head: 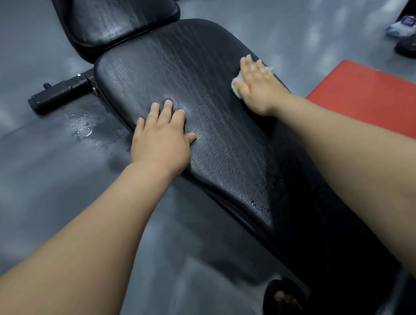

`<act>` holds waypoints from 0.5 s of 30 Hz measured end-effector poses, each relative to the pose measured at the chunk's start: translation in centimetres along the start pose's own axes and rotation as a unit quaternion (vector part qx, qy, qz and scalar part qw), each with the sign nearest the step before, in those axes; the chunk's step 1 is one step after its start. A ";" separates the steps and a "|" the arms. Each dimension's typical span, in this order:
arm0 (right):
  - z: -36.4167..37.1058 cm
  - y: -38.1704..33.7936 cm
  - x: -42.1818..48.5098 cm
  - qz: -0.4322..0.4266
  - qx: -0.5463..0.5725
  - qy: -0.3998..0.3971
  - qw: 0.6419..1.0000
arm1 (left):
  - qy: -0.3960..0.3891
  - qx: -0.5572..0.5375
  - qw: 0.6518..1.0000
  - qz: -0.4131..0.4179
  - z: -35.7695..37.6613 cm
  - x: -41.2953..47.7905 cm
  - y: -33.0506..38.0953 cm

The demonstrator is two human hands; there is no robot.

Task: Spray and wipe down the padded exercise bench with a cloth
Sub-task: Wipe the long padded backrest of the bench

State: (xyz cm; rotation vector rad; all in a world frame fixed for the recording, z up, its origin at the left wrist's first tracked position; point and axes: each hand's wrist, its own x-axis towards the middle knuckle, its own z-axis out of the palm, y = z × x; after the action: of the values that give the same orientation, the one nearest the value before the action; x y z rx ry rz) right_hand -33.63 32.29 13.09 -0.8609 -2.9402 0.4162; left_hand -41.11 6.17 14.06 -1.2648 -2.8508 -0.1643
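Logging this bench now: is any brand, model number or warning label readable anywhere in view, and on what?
No text can be read in this view.
Bench pad: no brand or label shows.
Metal bar beside the bench pad: no legible marking.
Shoe at the top right: a dark patch, too blurred to read.

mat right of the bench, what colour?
Red: the mat on the floor beside the bench, clearest in the head view.

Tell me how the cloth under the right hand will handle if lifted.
Likely floppy: the cloth bunches unevenly under the flat right hand. Probably light, since the hand nearly covers it. Possibly damp and clingy, as the bench shines with wet streaks.
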 end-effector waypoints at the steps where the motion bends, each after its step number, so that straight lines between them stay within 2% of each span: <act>1: -0.2 0.0 0.2 0.013 0.006 0.000 1.000 | 0.000 -0.001 1.000 -0.001 0.0 0.0 0.0; 5: 0.6 -0.4 -2.2 0.039 0.024 0.004 0.999 | -0.007 -0.005 1.000 -0.008 -0.1 -0.3 0.0; 11: 2.9 1.1 -10.4 0.006 0.016 -0.001 1.000 | 0.013 -0.001 1.000 -0.022 0.6 -0.7 0.7; 15: 2.1 2.1 -8.1 0.004 -0.002 0.002 1.000 | 0.023 0.003 1.000 -0.020 0.6 -0.8 0.7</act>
State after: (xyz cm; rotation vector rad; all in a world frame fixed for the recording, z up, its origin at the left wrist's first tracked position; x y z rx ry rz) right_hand -25.90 29.13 10.75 -0.8726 -2.9373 0.4077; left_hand -40.05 6.07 13.45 -1.1874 -2.8376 -0.1822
